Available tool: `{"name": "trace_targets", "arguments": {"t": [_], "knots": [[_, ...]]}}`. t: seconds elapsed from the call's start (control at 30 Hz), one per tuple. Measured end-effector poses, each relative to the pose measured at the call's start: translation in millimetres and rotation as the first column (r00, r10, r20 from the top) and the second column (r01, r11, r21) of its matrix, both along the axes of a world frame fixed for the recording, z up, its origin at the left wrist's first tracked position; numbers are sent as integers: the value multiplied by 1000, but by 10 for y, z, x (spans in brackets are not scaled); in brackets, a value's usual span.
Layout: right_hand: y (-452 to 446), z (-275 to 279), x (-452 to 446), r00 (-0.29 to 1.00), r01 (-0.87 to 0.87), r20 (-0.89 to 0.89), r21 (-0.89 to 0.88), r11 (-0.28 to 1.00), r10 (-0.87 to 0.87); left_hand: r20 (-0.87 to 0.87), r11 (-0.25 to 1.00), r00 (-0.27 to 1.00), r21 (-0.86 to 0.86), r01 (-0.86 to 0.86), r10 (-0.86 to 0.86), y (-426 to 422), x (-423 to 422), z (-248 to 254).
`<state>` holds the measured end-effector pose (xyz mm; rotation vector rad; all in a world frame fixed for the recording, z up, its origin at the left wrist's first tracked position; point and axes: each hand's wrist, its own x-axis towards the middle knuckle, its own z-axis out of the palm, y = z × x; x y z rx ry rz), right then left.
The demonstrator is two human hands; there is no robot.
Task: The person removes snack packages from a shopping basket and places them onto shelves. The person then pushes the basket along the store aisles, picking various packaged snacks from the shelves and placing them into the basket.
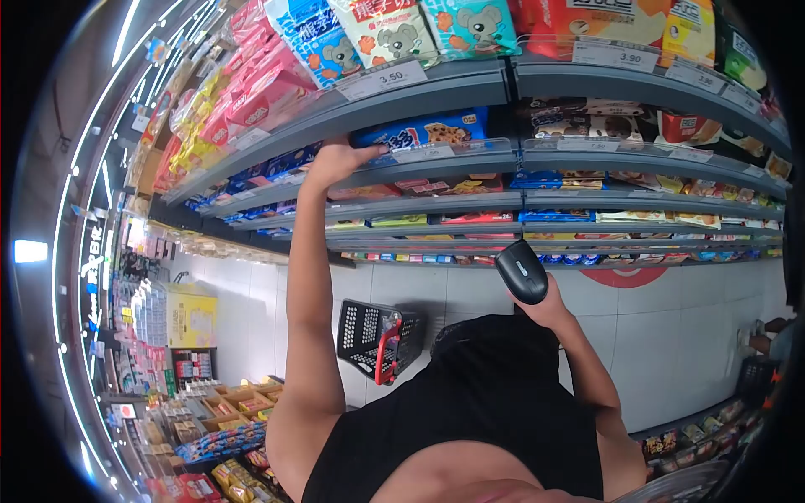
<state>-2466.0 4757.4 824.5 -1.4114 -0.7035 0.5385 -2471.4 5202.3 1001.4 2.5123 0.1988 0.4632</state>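
On the second shelf from the top, my left hand is at the left end of a blue cookie packet. Its thumb lies across the front of the packet, while the other fingers are mostly hidden inside the shelf. The packet lies behind a clear price strip. Lower down and to the right, my right hand is closed around a black handheld barcode scanner, held in front of the bottom shelves. Only the top of the scanner shows; its handle is hidden by the hand.
Koala-printed snack bags fill the top shelf. A black shopping basket with a red handle stands on the tiled floor. Behind to the left is a snack display. Part of another person shows at the right edge.
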Motion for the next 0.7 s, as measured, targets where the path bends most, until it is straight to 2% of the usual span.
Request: {"name": "trace_targets", "arguments": {"t": [0.03, 0.07, 0.2, 0.3, 0.43, 0.53, 0.63, 0.67, 0.7], "knots": [[2, -21, -2, 1000, -7, -5, -1, 1000, 7, -45, 999, 999, -36, 19, -21, 17, -23, 29], [9, -56, -1, 1000, -14, -9, -1, 1000, 14, -18, 999, 1000, -48, 18, -19, -11, -44, 28], [83, -155, -78, 998, 62, -1, -30, 998, -62, 183, 993, 982, 96, -67, 49, -239, -201, 6], [166, -426, -133, 989, 133, -54, -50, 990, -136, 441, 941, 892, 334, -56, -103, -403, -346, -70], [300, -469, -189, 980, 170, -107, -12, 985, -170, 672, 830, 686, 528, -180, -279, -439, -633, -189], [392, -448, -206, 979, 142, -144, -27, 989, -145, 708, 871, 681, 439, -219, -186, -665, -1093, -126], [519, -467, -247, 974, 133, -181, -37, 990, -138, 730, 993, 678, -8, -114, 84, -886, -1537, -305], [573, -439, -282, 968, 137, -207, -26, 990, -139, 726, 977, 671, -211, 9, 150, -905, -1669, -502], [609, -408, -330, 962, 138, -235, -22, 990, -139, 682, 878, 653, -475, 53, 330, -981, -1786, -652]]}}
